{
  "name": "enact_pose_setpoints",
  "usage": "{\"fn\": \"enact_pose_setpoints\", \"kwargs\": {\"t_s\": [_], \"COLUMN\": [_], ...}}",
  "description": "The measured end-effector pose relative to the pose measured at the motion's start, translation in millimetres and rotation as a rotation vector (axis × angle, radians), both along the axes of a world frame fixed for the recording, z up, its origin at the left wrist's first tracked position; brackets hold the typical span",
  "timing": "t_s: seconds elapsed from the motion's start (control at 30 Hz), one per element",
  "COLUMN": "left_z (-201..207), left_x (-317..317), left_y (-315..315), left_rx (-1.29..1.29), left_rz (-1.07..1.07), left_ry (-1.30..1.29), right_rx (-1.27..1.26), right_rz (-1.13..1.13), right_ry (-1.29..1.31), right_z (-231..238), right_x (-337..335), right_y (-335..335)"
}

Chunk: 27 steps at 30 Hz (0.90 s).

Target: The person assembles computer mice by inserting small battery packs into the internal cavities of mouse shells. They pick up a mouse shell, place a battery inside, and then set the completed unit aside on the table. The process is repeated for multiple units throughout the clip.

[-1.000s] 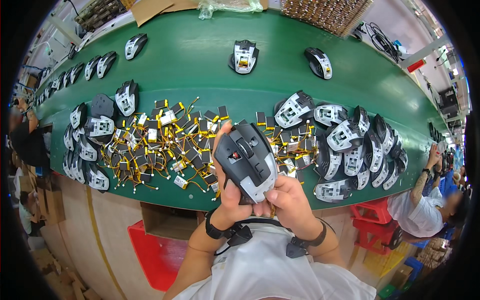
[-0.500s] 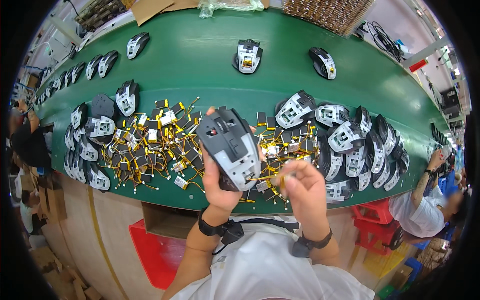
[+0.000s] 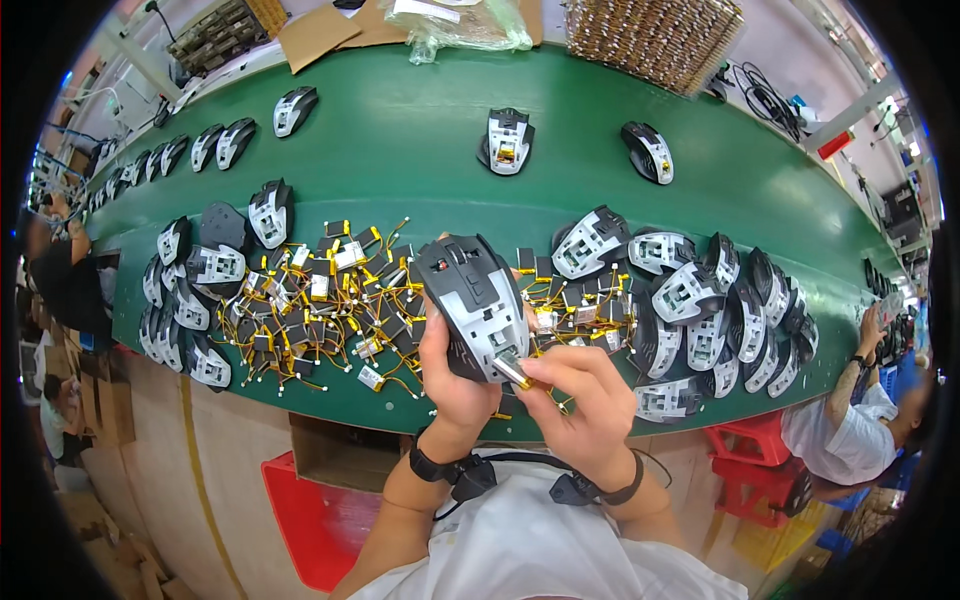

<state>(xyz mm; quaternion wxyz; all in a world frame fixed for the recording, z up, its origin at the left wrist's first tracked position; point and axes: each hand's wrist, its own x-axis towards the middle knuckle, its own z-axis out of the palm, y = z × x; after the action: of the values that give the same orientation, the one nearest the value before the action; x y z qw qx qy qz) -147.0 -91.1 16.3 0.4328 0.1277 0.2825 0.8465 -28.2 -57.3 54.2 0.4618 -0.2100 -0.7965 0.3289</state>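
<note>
My left hand is wrapped round a black-and-grey computer mouse, its grey part with the openings turned up. Between the thumb and fingers of my right hand is a small flat battery with a yellow end, set against the opening at the mouse's near end. How far it sits inside cannot be made out. Behind and to both sides lie loose batteries with wires: a large pile on the left and a smaller pile on the right.
Many part-built mice crowd the green bench on the right and left. Farther back stand single mice. A stacked tray of parts sits at the far edge. Another person works at far right.
My right hand has moved left to the mouse, bringing the battery against its opening. Before, a yellow wire stretched between the mouse and those fingers. The whole view has shifted slightly.
</note>
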Motion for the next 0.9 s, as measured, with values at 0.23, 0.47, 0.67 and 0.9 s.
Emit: {"fn": "enact_pose_setpoints", "kwargs": {"t_s": [0.23, 0.47, 0.67, 0.9], "left_z": [-2.3, -10.2, -12.7, -8.9], "left_x": [-3.6, 0.6, -3.5, 3.5], "left_y": [-3.0, 0.9, -0.9, -3.6], "left_rx": [-0.009, -0.098, -0.098, -0.105], "left_rz": [-0.083, 0.019, -0.035, -0.016], "left_ry": [-0.118, -0.094, -0.124, -0.029], "right_rx": [0.345, 0.466, 0.246, -0.054], "right_rz": [0.129, 0.125, 0.186, 0.065], "right_ry": [-0.106, -0.175, -0.223, -0.201], "right_z": [-6.7, 1.6, 10.1, 10.0], "right_x": [12.2, 5.0, 3.5, -1.4], "right_y": [20.3, 27.8, 28.1, 33.0]}}
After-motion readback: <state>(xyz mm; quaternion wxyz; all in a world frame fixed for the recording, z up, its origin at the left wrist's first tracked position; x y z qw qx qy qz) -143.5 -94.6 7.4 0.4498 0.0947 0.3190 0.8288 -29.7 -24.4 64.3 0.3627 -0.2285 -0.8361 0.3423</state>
